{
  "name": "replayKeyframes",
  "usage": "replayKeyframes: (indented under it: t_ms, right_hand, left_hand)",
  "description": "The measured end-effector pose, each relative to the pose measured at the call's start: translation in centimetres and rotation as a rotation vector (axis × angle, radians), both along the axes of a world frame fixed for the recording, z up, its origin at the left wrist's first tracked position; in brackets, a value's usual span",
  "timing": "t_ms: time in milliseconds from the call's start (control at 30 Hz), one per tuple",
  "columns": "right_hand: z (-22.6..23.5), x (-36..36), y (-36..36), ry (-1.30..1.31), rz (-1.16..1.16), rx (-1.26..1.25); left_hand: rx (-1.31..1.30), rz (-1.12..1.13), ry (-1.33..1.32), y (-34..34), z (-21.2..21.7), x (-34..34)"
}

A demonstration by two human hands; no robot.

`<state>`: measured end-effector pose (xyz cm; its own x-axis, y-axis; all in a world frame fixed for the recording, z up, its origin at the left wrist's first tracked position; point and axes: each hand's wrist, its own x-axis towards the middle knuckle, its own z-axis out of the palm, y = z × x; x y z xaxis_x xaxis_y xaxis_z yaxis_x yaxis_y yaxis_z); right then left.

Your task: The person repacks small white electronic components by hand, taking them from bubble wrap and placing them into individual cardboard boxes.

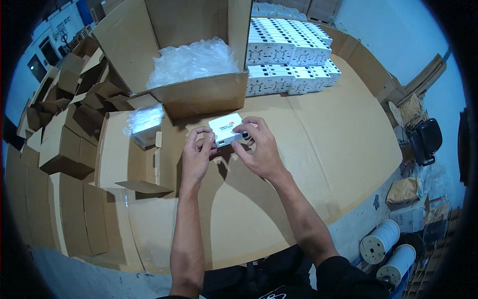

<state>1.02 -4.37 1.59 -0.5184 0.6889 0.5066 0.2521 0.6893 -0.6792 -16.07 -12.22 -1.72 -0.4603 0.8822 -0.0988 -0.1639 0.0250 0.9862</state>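
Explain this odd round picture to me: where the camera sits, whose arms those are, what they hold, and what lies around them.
There is one picture, taken by a wide fisheye camera worn on a person's head and looking down, which is why straight edges bend near the rim. The two bare arms rising from the lower edge are that person's own. The left hand and the right hand together hold a small white box just above a cardboard-covered table. Behind it stands a large open carton filled with clear plastic wrap. To its right are stacked white boxes. On the left lie folded brown cartons and one plastic-wrapped item. Two white spools stand on the floor, lower right.
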Motion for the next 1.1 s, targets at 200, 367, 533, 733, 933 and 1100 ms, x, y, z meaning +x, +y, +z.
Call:
replayKeyframes:
  t_ms: [200,367,533,733,933,1100]
  right_hand:
    - [-4.0,-0.7,2.0,0.175,-0.039,-0.371]
    - [-4.8,-0.9,2.7,0.248,-0.023,-0.361]
    - [-4.7,-0.8,2.4,0.179,0.001,-0.360]
    - [-5.1,-0.5,2.5,0.144,-0.003,-0.349]
    - [-4.7,-0.5,2.5,0.167,0.045,-0.359]
    - [-5.8,0.4,3.6,0.155,-0.054,-0.199]
  left_hand:
    - [0.124,0.066,0.115,0.6,-0.3,0.0]
    - [0.145,0.052,0.300,0.6,-1.2,-0.6]
    - [0.111,0.086,0.392,0.3,-2.1,-0.8]
    - [0.025,0.070,0.443,-0.1,-1.4,-0.4]
    - [0.088,0.172,0.507,-0.2,-0.7,0.2]
    - [0.226,0.397,0.811,-0.7,4.2,1.0]
